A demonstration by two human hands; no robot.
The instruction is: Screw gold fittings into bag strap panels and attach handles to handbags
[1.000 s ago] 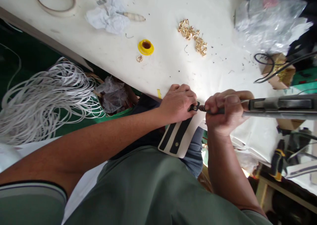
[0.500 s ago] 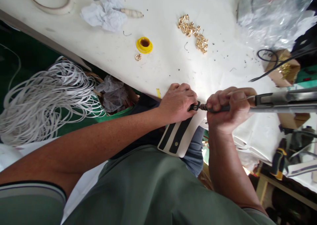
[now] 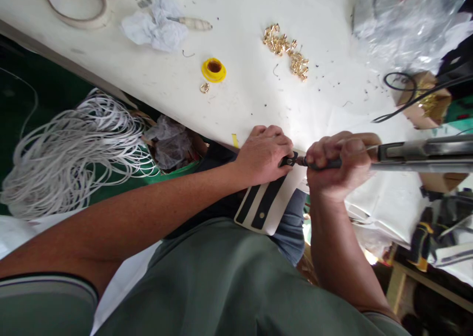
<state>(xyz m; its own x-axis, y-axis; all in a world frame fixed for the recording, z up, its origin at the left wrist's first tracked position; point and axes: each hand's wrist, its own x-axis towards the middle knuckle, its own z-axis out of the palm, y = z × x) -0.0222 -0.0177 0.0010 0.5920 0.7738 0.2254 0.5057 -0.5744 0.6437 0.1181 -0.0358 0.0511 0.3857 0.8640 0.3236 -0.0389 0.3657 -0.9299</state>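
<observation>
My left hand is closed on a striped panel, white with black straps, which hangs over the table's near edge above my lap. Thumb and fingertips pinch the end of a black strap that has a small metal fitting in it. My right hand wraps round the dark front part of a long, silver-bodied power screwdriver. Its tip points left and meets the strap end beside my left fingertips; the exact contact is too small to make out. A round metal stud sits lower on the panel.
On the white table lie gold metal fittings, a yellow spool, an awl on crumpled white paper and a tape roll. Plastic bags and a small carton stand right. White cord is heaped left.
Both hands, the panel and the screwdriver keep practically the same pose. The view has shifted slightly; nothing has been taken up or let go.
</observation>
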